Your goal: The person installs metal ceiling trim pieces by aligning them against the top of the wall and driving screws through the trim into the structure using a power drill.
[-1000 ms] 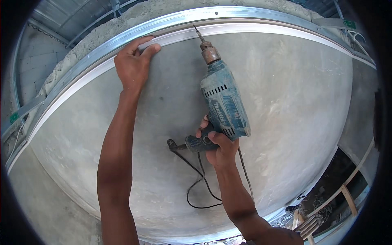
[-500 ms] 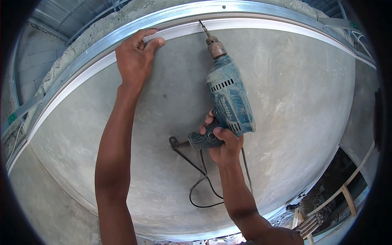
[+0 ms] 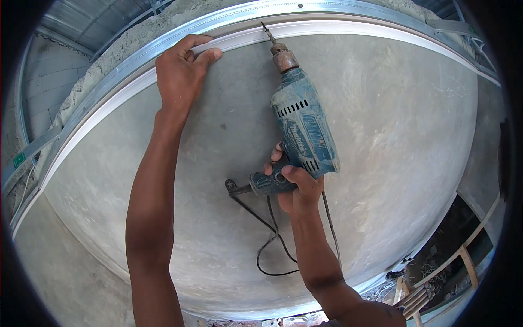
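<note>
My left hand (image 3: 180, 79) pinches the white trim strip (image 3: 354, 28) along the top of the grey plastered wall (image 3: 392, 141). Just above the strip runs a silver metal channel (image 3: 338, 7). My right hand (image 3: 299, 188) grips the handle of a dusty blue corded drill (image 3: 302, 128), pointed upward. Its bit (image 3: 268, 32) reaches the strip to the right of my left hand; whether it touches cannot be told. The black cable (image 3: 261, 259) dangles in loops below the handle against the wall.
A rough concrete edge (image 3: 131, 38) lies behind the channel, under a metal ceiling (image 3: 92, 30). Metal brackets (image 3: 38, 150) join it at both ends. At lower right are wooden poles (image 3: 467, 261), a dark opening and tangled wires (image 3: 433, 280).
Both my hands have risen slightly, the drill with them, and the bit now sits higher on the strip. The view has shifted a little, with the trim higher in frame.
</note>
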Available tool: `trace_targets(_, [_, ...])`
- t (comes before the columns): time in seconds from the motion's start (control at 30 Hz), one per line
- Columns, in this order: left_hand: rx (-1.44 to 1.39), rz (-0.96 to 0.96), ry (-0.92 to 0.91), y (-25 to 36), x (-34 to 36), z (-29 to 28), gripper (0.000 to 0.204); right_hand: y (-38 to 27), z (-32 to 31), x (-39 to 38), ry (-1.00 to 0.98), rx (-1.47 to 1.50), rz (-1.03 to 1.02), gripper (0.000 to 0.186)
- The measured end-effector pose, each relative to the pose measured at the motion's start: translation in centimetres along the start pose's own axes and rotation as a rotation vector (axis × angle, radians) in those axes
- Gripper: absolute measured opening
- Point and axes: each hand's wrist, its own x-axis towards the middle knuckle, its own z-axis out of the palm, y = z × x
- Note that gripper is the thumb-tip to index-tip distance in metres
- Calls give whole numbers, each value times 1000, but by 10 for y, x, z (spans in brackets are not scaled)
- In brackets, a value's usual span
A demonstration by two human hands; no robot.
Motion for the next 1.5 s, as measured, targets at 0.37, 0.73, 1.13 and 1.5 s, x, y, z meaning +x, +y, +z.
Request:
trace_targets(0.37, [63,-1,-48,6,-1,2,35,2,19,-7,1,102,50,44])
trace_targets(0.73, [46,-13,-20,13,-11,4,30,-13,31,-26,59,226,83,47])
trace_targets(1.13, [48,5,-2,12,-10,0,30,-17,38,-27,66,207,85,44])
trace_targets(1.5, [49,14,-14,6,-8,-3,32,-16,42,-28,42,81,86,37])
